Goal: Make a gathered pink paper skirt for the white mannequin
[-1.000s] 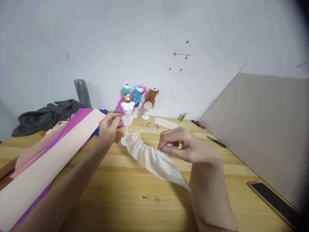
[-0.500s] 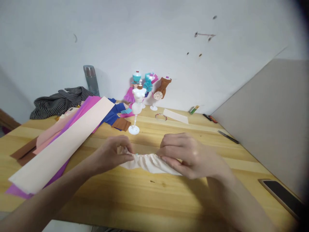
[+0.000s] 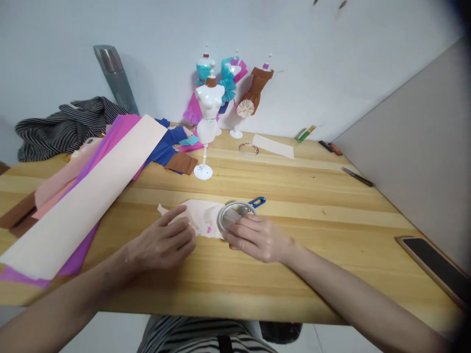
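Note:
A piece of cream crepe paper lies on the table in front of me, with a small pink spot near its lower edge. Over its left part rests my left hand, index finger stretched out and the other fingers loosely bent, gripping nothing that I can see. My right hand grips a roll of tape by its near side, tilted at the paper's right end. Behind the roll a blue-handled tool sticks out; its other end is hidden.
A bare white dress form stands further back, before several dressed ones. Crepe paper strips lie piled at left beside striped cloth and a bottle. A bangle, cutter and phone lie rightward.
Both hands have let go of the gathered paper, which now lies flatter. The right hand now holds a tape roll, and a blue-handled tool shows behind it. My view has tipped down.

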The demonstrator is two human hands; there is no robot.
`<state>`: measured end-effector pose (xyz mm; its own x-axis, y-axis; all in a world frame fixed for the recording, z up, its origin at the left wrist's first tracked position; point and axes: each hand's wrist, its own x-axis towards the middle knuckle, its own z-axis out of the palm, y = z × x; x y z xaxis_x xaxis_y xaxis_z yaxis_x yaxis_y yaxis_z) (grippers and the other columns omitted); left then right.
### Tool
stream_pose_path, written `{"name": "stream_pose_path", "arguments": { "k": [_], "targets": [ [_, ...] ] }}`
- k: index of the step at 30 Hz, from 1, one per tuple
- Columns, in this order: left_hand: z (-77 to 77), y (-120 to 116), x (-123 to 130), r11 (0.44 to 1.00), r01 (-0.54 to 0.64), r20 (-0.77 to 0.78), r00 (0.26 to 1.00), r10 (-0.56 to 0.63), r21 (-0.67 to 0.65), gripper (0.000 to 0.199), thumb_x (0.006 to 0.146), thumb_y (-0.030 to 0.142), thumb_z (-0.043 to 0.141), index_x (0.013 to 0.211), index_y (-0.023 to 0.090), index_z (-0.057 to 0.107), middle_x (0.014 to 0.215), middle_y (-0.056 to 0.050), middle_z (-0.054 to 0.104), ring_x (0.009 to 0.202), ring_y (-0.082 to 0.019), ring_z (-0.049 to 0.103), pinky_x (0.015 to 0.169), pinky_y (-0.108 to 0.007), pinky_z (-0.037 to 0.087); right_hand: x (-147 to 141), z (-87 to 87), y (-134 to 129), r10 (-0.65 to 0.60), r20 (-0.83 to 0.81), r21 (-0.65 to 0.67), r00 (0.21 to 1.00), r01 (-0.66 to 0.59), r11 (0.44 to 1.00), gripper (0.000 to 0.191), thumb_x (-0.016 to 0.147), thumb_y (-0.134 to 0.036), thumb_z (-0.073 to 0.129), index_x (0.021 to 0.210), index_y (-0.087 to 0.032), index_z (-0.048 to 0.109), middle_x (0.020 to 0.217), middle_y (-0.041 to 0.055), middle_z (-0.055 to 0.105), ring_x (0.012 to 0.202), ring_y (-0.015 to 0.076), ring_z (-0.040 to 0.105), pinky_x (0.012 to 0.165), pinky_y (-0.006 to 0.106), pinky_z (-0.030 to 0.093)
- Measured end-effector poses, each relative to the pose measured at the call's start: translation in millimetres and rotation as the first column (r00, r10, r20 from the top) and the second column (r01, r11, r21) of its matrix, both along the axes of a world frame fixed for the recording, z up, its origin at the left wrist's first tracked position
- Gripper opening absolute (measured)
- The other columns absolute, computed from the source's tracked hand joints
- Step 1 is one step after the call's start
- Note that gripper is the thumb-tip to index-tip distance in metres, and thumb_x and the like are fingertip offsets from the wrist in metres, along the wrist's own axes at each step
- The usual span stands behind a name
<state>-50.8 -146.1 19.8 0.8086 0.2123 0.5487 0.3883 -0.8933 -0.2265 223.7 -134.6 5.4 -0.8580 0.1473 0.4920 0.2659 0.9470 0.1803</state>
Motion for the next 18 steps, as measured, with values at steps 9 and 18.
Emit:
{"name": "stream_pose_path", "arguments": {
  "k": [9, 18],
  "targets": [
    [-5.8, -5.1, -0.8, 0.997, 0.029, -0.122, 0.992, -0.039, -0.075, 0.025, 0.085, 0.005, 0.049, 0.064, 0.016, 0.054, 0.065, 0.0, 0.057, 0.068, -0.014, 0.049, 0.098, -0.045, 0.046, 4.4, -16.4, -8.4, -0.032, -0.086, -0.338, 0.996, 0.001, 0.941, 0.038, 0.095, -0.024, 0.038, 0.126, -0.005, 0.049, 0.098, 0.0165, 0.067, 0.095, 0.0233, 0.061, 0.08, 0.041, 0.053],
    [-5.4, -9.5, 4.2, 0.994, 0.039, -0.122, 0.991, -0.051, -0.097, 0.028, 0.086, 0.004, 0.046, 0.061, 0.016, 0.053, 0.063, 0.0, 0.056, 0.066, -0.014, 0.048, 0.098, -0.044, 0.046, -1.0, -16.9, -16.2, -0.177, -0.254, -0.58, 0.951, -0.003, 0.814, 0.035, 0.093, -0.02, 0.042, 0.124, -0.011, 0.055, 0.099, 0.0142, 0.068, 0.097, 0.0212, 0.063, 0.083, 0.039, 0.053]
  ]
}}
